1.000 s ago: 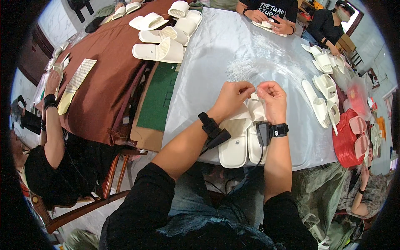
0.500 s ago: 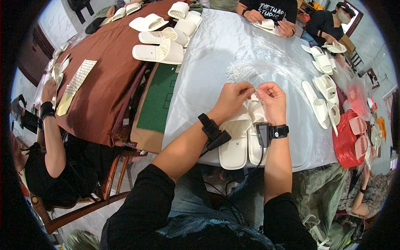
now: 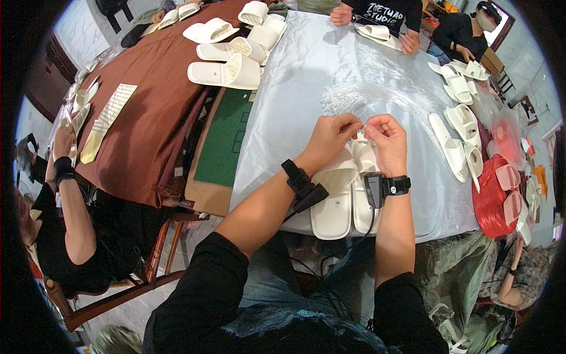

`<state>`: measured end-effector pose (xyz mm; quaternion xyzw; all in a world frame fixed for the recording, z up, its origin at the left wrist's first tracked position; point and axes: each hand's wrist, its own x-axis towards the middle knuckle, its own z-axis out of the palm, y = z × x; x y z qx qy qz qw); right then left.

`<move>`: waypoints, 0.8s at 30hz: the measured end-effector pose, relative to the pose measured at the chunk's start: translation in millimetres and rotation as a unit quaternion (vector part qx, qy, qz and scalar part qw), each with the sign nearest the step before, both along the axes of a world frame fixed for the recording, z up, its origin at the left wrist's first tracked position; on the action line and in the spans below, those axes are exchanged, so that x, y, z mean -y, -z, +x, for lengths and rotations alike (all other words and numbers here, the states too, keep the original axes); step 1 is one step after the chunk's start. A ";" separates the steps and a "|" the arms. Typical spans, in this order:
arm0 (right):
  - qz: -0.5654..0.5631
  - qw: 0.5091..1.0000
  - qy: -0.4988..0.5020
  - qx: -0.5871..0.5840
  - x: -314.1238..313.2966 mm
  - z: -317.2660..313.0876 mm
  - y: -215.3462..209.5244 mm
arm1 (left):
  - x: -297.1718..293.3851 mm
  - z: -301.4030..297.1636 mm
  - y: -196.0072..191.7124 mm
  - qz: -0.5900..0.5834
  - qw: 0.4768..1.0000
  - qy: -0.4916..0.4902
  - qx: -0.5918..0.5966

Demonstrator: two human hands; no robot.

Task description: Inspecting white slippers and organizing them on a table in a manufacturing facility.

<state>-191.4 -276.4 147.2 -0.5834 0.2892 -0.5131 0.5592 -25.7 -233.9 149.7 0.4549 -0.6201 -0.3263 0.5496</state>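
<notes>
Left hand (image 3: 330, 141), right hand (image 3: 389, 144) — fingers (image 3: 349, 121) pinched, on what I couldn't tell — hung over cream slippers (image 3: 332, 219) on the bench (image 3: 277, 135); those looked light, springy, best held by the straps (image 3: 337, 170).

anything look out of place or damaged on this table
Nothing looks plainly damaged. The one untidy spot is the loose fan of fine clear strands on the grey covering, beyond the left hand and right hand; by contrast, the two white slippers below them sit neatly side by side.
</notes>
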 end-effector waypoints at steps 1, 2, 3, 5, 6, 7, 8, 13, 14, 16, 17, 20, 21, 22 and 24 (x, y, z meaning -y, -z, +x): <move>0.000 1.000 -0.003 0.001 -0.3 1.8 -0.8 | 0.6 1.0 0.8 -0.003 1.000 -0.003 -0.001; 0.006 1.000 0.006 -0.004 -1.1 3.4 -2.3 | 1.6 2.3 1.4 -0.007 1.000 -0.008 -0.002; 0.011 1.000 0.012 -0.007 -2.0 6.8 -4.5 | 1.1 2.8 0.1 -0.008 1.000 -0.016 -0.001; 0.008 1.000 0.016 -0.017 -2.9 8.6 -5.0 | -0.9 3.0 -0.3 0.006 1.000 -0.014 -0.015; 0.003 0.999 0.030 -0.028 -3.3 7.9 -7.7 | -0.6 3.3 -1.4 0.008 1.000 -0.003 -0.013; -0.010 0.998 0.037 -0.051 -2.1 8.1 -6.5 | 4.1 4.0 4.6 -0.008 1.000 0.005 0.016; -0.024 0.996 0.047 -0.072 -1.0 3.2 -6.4 | 1.4 1.4 -3.4 0.018 1.000 0.007 0.016; -0.022 0.992 0.057 -0.108 -4.2 8.1 -2.2 | -1.2 5.9 6.6 -0.056 0.998 -0.027 0.033; -0.026 0.992 0.048 -0.115 -5.7 9.3 -2.1 | -0.2 5.7 12.9 -0.079 0.995 -0.046 0.031; 0.000 0.995 0.071 -0.065 -8.2 1.9 -5.6 | 1.6 -0.2 11.8 -0.056 0.997 -0.037 0.040; -0.007 0.995 0.074 -0.064 -9.3 4.0 -5.4 | -1.0 -0.6 12.3 -0.076 0.996 -0.034 0.016; -0.026 0.995 0.066 -0.072 -6.0 -4.5 -1.9 | -3.5 -5.4 6.6 -0.083 0.996 -0.017 0.009; -0.032 0.994 0.059 -0.086 -6.2 -2.0 -2.9 | -4.6 -4.7 5.1 -0.085 0.996 -0.018 0.002; -0.032 0.995 0.049 -0.081 -6.1 0.8 -3.4 | -5.9 -1.6 5.2 -0.085 0.996 -0.028 0.007; -0.014 0.996 0.062 -0.070 -8.2 4.8 -4.9 | -7.4 -0.7 2.9 -0.065 0.998 -0.013 -0.010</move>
